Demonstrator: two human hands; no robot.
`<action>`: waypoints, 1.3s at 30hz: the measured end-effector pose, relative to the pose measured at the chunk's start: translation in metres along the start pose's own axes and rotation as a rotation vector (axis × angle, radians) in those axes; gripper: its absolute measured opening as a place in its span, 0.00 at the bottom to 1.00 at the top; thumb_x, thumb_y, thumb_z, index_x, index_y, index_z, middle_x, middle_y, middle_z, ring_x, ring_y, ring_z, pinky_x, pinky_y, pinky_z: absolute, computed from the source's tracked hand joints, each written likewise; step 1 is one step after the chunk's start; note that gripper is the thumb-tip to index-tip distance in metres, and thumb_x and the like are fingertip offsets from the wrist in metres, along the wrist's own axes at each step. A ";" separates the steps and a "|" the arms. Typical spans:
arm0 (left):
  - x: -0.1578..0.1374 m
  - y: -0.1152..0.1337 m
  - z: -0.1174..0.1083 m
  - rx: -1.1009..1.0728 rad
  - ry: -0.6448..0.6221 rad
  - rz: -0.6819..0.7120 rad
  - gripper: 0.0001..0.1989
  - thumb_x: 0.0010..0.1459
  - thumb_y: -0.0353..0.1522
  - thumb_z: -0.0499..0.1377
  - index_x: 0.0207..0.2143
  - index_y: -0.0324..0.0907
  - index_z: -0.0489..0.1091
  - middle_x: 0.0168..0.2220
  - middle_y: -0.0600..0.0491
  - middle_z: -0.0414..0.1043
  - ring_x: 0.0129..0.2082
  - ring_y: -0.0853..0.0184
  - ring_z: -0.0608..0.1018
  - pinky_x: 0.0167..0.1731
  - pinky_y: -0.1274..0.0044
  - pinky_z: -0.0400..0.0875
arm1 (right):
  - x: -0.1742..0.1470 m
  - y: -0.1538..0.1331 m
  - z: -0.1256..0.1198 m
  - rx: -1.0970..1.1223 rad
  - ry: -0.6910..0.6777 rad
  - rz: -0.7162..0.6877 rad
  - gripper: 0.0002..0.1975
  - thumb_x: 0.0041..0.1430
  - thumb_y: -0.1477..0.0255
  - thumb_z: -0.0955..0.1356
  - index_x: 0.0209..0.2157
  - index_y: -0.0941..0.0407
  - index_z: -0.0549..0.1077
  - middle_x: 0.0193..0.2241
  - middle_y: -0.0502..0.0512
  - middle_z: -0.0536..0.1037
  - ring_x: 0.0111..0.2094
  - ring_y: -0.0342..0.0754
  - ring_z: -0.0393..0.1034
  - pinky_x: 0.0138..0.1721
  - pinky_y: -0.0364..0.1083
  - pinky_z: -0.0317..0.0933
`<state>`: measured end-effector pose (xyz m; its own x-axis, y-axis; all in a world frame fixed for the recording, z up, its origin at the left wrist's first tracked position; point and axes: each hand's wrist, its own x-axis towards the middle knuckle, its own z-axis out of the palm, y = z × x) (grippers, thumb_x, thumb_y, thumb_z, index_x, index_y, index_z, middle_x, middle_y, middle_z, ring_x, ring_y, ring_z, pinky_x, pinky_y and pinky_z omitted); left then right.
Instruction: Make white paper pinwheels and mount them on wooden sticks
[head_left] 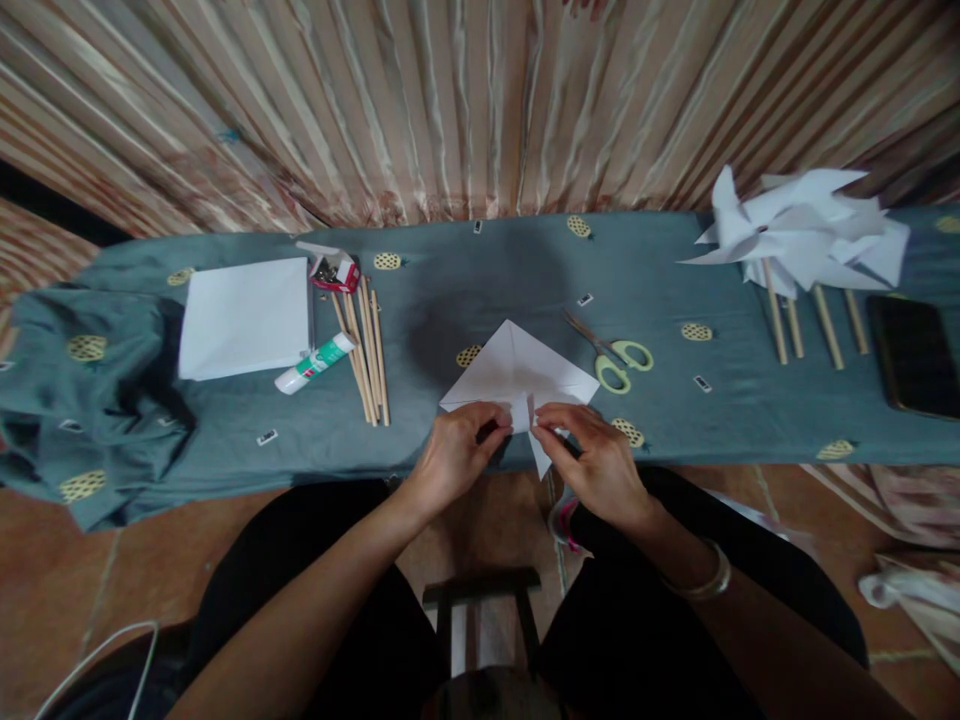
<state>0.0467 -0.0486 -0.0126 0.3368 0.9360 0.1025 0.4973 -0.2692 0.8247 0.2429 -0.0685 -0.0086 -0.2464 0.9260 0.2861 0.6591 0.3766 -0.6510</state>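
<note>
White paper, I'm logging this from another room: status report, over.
Left hand and right hand pinching white paper at its near side. Paper creased, pointed flap jutting out between the hands. Scissors close by its right corner.

Likely home: curtain [480, 110], pineapple-print cloth [652, 265], tiled floor [157, 560].

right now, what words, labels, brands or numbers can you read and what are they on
No text can be read for certain.
Glue stick: marks on its green side, too blurred to read.
Small red box: any print is too small to read.
Tablecloth: little black-and-white printed marks, too small to read.
</note>
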 end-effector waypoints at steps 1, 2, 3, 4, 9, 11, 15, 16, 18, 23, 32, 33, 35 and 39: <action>0.000 -0.001 0.000 0.006 0.000 0.039 0.03 0.60 0.29 0.59 0.35 0.41 0.73 0.33 0.53 0.78 0.33 0.67 0.80 0.37 0.76 0.74 | -0.001 0.001 0.000 -0.018 0.004 -0.025 0.07 0.65 0.70 0.64 0.41 0.53 0.74 0.40 0.56 0.81 0.43 0.52 0.76 0.46 0.52 0.70; 0.000 -0.001 0.000 0.013 0.004 0.075 0.04 0.61 0.29 0.58 0.36 0.41 0.74 0.35 0.51 0.79 0.35 0.67 0.80 0.39 0.75 0.75 | -0.002 0.001 0.000 -0.038 0.005 -0.054 0.08 0.66 0.71 0.63 0.43 0.53 0.74 0.41 0.57 0.80 0.45 0.52 0.75 0.48 0.53 0.69; 0.000 -0.002 0.000 0.023 0.012 0.107 0.06 0.61 0.29 0.58 0.38 0.40 0.74 0.36 0.50 0.79 0.37 0.66 0.80 0.40 0.74 0.75 | -0.002 0.002 0.000 -0.060 0.001 -0.082 0.10 0.66 0.72 0.63 0.46 0.53 0.73 0.43 0.58 0.80 0.46 0.52 0.75 0.49 0.54 0.69; 0.000 -0.002 0.000 0.036 0.016 0.133 0.07 0.62 0.29 0.57 0.39 0.40 0.75 0.37 0.49 0.79 0.38 0.65 0.80 0.41 0.73 0.76 | -0.003 0.003 0.000 -0.083 -0.005 -0.105 0.12 0.66 0.73 0.62 0.48 0.54 0.73 0.44 0.58 0.80 0.47 0.53 0.74 0.50 0.54 0.68; 0.000 -0.003 -0.002 0.075 0.003 0.181 0.09 0.62 0.29 0.57 0.41 0.39 0.76 0.39 0.46 0.78 0.41 0.64 0.79 0.43 0.72 0.76 | -0.004 0.003 0.001 -0.176 -0.036 -0.155 0.16 0.67 0.74 0.61 0.53 0.55 0.71 0.48 0.60 0.78 0.51 0.54 0.72 0.53 0.56 0.66; 0.000 -0.002 -0.003 0.053 -0.015 0.168 0.09 0.62 0.28 0.56 0.42 0.39 0.76 0.40 0.46 0.77 0.42 0.65 0.79 0.44 0.72 0.76 | -0.004 0.002 0.001 -0.206 -0.036 -0.158 0.16 0.66 0.74 0.62 0.54 0.55 0.71 0.50 0.61 0.76 0.51 0.55 0.71 0.54 0.56 0.66; -0.001 -0.001 -0.002 0.015 -0.027 0.115 0.10 0.61 0.27 0.57 0.42 0.41 0.76 0.42 0.48 0.75 0.41 0.66 0.79 0.44 0.73 0.76 | -0.004 0.000 0.002 -0.235 -0.055 -0.167 0.16 0.66 0.75 0.62 0.54 0.54 0.71 0.51 0.62 0.76 0.51 0.56 0.70 0.54 0.56 0.67; -0.001 0.000 -0.002 0.012 -0.026 0.107 0.10 0.61 0.27 0.57 0.42 0.41 0.76 0.41 0.48 0.74 0.41 0.66 0.79 0.44 0.73 0.76 | -0.004 0.000 0.002 -0.240 -0.059 -0.169 0.16 0.66 0.75 0.62 0.53 0.54 0.71 0.50 0.62 0.76 0.51 0.56 0.70 0.54 0.56 0.67; -0.002 0.000 -0.002 0.007 -0.025 0.103 0.10 0.61 0.26 0.57 0.42 0.41 0.76 0.40 0.49 0.74 0.41 0.67 0.78 0.43 0.73 0.75 | -0.004 0.000 0.002 -0.249 -0.066 -0.171 0.16 0.66 0.75 0.62 0.53 0.54 0.70 0.51 0.62 0.75 0.51 0.56 0.70 0.53 0.56 0.67; -0.002 0.000 -0.001 0.004 -0.043 0.113 0.10 0.62 0.26 0.56 0.43 0.41 0.76 0.40 0.49 0.72 0.40 0.67 0.77 0.42 0.74 0.75 | -0.005 0.000 0.003 -0.243 -0.061 -0.172 0.16 0.66 0.75 0.62 0.53 0.54 0.70 0.51 0.61 0.75 0.51 0.56 0.69 0.54 0.56 0.66; -0.002 -0.002 0.004 0.012 -0.049 0.086 0.12 0.61 0.25 0.55 0.44 0.40 0.75 0.40 0.48 0.72 0.42 0.66 0.76 0.43 0.73 0.74 | -0.004 0.001 0.007 -0.262 -0.003 -0.228 0.16 0.64 0.78 0.63 0.52 0.57 0.70 0.51 0.63 0.74 0.51 0.57 0.68 0.52 0.57 0.68; -0.002 -0.002 0.004 0.013 -0.049 0.084 0.12 0.61 0.25 0.55 0.44 0.40 0.75 0.40 0.48 0.72 0.42 0.66 0.76 0.43 0.73 0.74 | -0.003 0.001 0.008 -0.268 0.001 -0.230 0.17 0.63 0.78 0.63 0.53 0.56 0.70 0.51 0.63 0.73 0.51 0.57 0.68 0.52 0.57 0.69; -0.002 -0.001 0.004 0.015 -0.050 0.080 0.12 0.61 0.24 0.55 0.43 0.40 0.75 0.40 0.48 0.72 0.42 0.66 0.76 0.44 0.72 0.74 | -0.003 0.001 0.008 -0.272 -0.005 -0.227 0.19 0.63 0.80 0.63 0.54 0.55 0.69 0.53 0.63 0.72 0.52 0.58 0.67 0.53 0.58 0.68; -0.002 -0.001 0.004 0.020 -0.047 0.090 0.12 0.61 0.24 0.55 0.43 0.40 0.75 0.39 0.49 0.72 0.41 0.66 0.76 0.43 0.73 0.74 | -0.001 0.001 0.009 -0.249 -0.030 -0.198 0.24 0.60 0.82 0.62 0.57 0.53 0.67 0.56 0.63 0.68 0.56 0.61 0.64 0.56 0.60 0.65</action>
<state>0.0491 -0.0511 -0.0159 0.4179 0.8961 0.1493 0.4790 -0.3570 0.8019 0.2374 -0.0685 -0.0160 -0.4057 0.8372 0.3668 0.7490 0.5345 -0.3915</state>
